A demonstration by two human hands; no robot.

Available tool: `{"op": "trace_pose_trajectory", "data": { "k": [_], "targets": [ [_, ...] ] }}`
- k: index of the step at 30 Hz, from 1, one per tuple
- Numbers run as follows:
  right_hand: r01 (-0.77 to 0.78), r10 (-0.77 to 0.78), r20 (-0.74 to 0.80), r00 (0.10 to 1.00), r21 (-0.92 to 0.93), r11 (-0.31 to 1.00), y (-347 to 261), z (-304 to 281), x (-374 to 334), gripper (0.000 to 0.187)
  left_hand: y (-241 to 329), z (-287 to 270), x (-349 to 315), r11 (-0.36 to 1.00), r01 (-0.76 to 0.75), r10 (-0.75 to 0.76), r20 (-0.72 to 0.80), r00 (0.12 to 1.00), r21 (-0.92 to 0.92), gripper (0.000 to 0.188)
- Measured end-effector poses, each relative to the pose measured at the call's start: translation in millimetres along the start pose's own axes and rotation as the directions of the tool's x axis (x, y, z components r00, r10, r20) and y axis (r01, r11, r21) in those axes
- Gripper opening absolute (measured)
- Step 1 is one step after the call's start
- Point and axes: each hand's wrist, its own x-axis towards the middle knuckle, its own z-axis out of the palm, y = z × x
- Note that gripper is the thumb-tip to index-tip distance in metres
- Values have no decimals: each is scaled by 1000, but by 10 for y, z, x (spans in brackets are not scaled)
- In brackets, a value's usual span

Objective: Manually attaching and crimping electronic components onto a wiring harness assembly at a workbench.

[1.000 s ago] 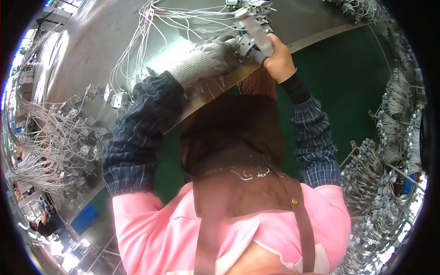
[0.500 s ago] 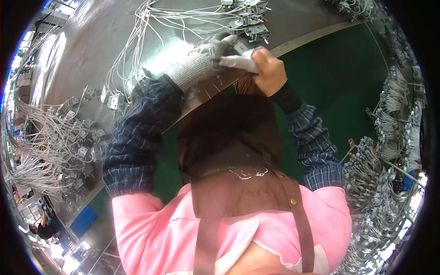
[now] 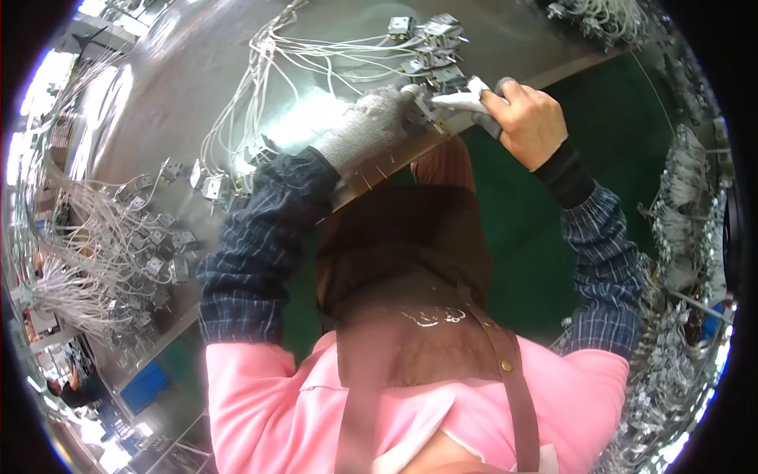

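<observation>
since a second ago the right hand has swung left, its grip closed on a pale tool; gloved left hand pins a small wired metal part at the counter edge: light, stiff, hold its body, not wires.

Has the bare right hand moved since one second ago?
Yes. The right hand shifted slightly right along the metal table's edge, away from the gloved left hand.
</observation>
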Motion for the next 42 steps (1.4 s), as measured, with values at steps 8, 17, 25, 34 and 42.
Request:
{"op": "trace_pose_trajectory", "data": {
  "k": [8,17,25,34,42],
  "targets": [
    [107,-110,-25,994,-111,988,-94,-170,199,19,64,-90,71,998,54,-55,160,986,9,45],
    [48,-48,8,999,-42,998,-5,-101,224,21,-105,68,97,997,79,-78,53,995,-13,48],
    [-344,-66,696,715,268,-900,-341,479,-954,44,10,-211,50,816,330,-179,335,925,-474,52],
    [-115,-17,646,763,109,-987,-1064,753,-1006,55,60,-226,91,840,376,-262,315,912,-392,46],
    [-450,559,26,828,625,638,-771,468,-738,35,206,-343,282,940,239,-211,135,968,-244,44]
  ]
}}
